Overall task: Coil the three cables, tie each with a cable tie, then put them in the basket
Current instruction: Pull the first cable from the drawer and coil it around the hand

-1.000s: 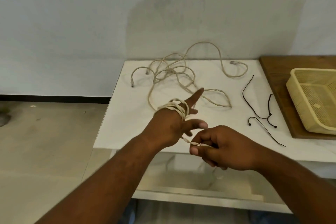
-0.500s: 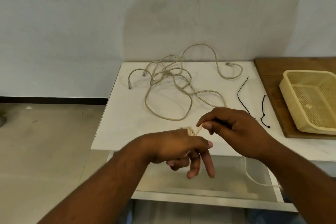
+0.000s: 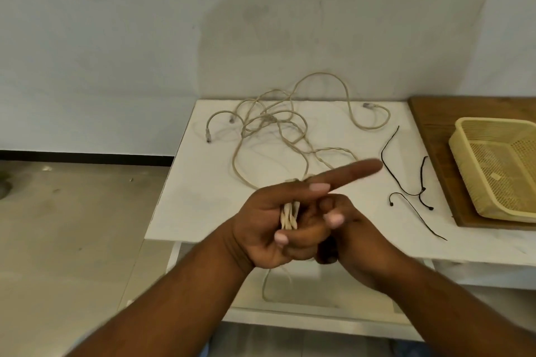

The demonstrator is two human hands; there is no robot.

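A beige cable is wound in several turns (image 3: 288,216) round my left hand (image 3: 261,220), which sits palm up over the table's front edge with the index finger pointing right. My right hand (image 3: 356,235) is tucked just behind and under it, fingers curled on the same cable. A slack loop (image 3: 268,284) hangs below both hands. The rest of the beige cables lie tangled (image 3: 261,124) at the back of the white table (image 3: 197,188). Three black cable ties (image 3: 417,211) lie to the right. The yellow basket (image 3: 493,122) stands empty at far right.
The basket stands on a wooden board (image 3: 435,119) beside the white table. A wall runs close behind the table. Bare floor lies to the left, and a lower shelf (image 3: 290,319) shows under the table's front edge.
My left hand has turned palm up with its index finger pointing right. My right hand has come down from above it to behind and under it, bringing the cable round.
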